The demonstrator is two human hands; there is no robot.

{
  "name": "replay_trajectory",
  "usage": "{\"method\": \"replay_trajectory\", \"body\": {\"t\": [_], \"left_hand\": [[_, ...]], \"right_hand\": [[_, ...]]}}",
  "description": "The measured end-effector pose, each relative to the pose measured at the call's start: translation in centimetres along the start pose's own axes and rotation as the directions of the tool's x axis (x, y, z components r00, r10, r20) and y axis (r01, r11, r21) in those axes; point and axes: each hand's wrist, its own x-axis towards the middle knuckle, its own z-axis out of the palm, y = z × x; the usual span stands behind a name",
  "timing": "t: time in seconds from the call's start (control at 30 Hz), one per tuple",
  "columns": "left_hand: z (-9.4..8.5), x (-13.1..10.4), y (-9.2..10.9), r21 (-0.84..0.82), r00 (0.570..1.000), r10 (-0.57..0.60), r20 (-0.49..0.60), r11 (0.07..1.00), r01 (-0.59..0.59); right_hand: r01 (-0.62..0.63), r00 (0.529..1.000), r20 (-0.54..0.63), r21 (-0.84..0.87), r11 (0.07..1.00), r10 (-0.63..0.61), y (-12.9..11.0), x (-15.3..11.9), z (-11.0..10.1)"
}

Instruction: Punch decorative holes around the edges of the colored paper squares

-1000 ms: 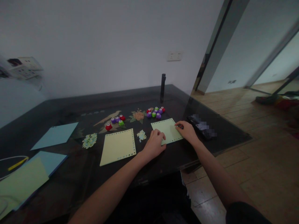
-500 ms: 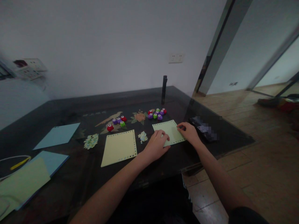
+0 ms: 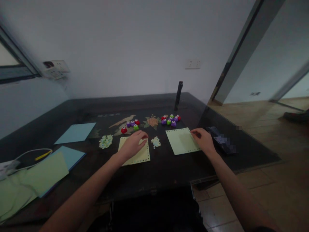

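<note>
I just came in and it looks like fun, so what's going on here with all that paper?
A person is sitting at a dark table with two sheets of paper that have holes along their edges. The right hand is at the edge of the pale green sheet. The left hand is over the yellow sheet; I can't tell if it holds anything. Between the sheets is a small pile of paper bits.
</note>
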Motion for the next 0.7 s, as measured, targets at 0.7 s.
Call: {"method": "replay_trajectory", "body": {"t": [0.7], "left_hand": [[-1.0,-2.9,-8.8,0.285,0.939,-0.327,0.107,0.915,0.286]], "right_hand": [[0.475,0.766,0.519,-0.061,0.878,-0.378,-17.3,3.3,12.0]]}}
